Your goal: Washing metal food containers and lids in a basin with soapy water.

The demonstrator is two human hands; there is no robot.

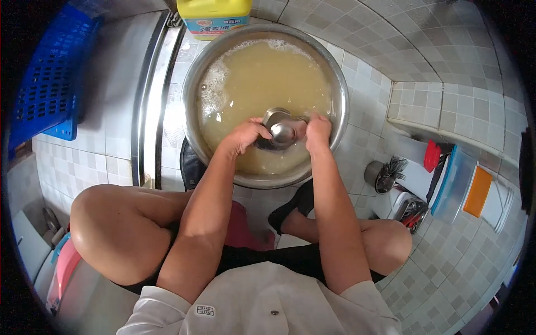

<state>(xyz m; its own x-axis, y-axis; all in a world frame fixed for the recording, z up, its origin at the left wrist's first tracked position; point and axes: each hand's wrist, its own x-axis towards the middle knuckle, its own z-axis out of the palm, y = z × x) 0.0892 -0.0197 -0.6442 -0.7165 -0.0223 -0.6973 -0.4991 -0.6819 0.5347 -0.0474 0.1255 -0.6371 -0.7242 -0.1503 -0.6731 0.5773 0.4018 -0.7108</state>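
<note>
A large round metal basin point(344, 104) of cloudy yellowish water with foam along its rim stands before me. In its lower part, both my hands hold a shiny metal object point(284, 132), perhaps a lid or small pan, at or just above the water. My left hand point(248, 133) grips its left edge, thumb on top. My right hand point(318, 129) is closed at its right side and somewhat blurred; its fingertips are partly hidden. Another metal edge point(276, 111) shows just behind the object; whether it is a separate piece I cannot tell.
A yellow detergent jug point(215, 10) stands behind the basin. Blue plastic baskets point(46, 79) are at the far left, beyond a metal door track point(150, 96). On the right are a metal cup with a wire scrubber point(379, 178), a tray of utensils point(412, 211) and plastic containers point(454, 186).
</note>
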